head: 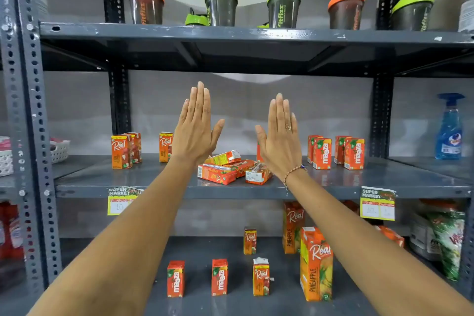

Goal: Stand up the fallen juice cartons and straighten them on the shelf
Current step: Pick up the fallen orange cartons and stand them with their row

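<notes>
Both hands raised in front of the middle shelf [359,182], backs to the camera. Left hand [196,131] and right hand [280,141]: flat, fingers straight and together, thumbs out, each grip empty. Between and below the wrists, fallen juice cartons [228,168] lie heaped on the shelf. Upright cartons [121,151] stand left; maaza cartons [336,152] stand right.

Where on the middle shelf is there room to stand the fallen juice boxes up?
Bare shelf lies between the fallen pile and the upright mango boxes, and along the front edge left of the pile, before the Real boxes. The middle is crowded. Both hands, left and right, are empty.
</notes>
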A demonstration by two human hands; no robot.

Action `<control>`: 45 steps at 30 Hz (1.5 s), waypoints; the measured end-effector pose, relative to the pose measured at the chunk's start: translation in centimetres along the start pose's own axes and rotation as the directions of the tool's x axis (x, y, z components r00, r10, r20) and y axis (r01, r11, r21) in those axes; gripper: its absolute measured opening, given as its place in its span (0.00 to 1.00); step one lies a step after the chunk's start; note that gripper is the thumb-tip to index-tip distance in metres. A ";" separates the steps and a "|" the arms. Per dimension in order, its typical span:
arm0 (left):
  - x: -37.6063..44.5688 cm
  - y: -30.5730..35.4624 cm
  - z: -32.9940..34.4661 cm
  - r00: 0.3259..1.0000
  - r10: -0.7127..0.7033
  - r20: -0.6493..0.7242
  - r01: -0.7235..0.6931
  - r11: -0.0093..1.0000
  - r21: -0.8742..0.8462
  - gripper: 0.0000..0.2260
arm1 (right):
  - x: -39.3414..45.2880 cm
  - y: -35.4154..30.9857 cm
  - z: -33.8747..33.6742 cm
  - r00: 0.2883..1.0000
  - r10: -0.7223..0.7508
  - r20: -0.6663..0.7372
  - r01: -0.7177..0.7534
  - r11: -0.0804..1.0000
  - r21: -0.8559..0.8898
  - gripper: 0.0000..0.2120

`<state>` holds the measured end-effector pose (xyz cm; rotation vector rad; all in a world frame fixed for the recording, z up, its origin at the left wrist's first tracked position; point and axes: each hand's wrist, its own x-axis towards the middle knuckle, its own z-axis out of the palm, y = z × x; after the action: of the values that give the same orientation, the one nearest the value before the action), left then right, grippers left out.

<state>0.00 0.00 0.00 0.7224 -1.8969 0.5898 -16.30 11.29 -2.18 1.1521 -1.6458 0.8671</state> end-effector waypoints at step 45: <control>-15.1 -4.6 11.1 0.991 -0.074 -0.113 0.076 0.997 0.010 0.16 | -0.7 -5.6 5.6 0.708 -0.359 0.607 -0.108 0.796 0.596 0.25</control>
<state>1.43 -7.36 -17.80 0.7511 -1.7559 0.5849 -12.47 4.67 -4.46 2.2536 -1.8825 0.9440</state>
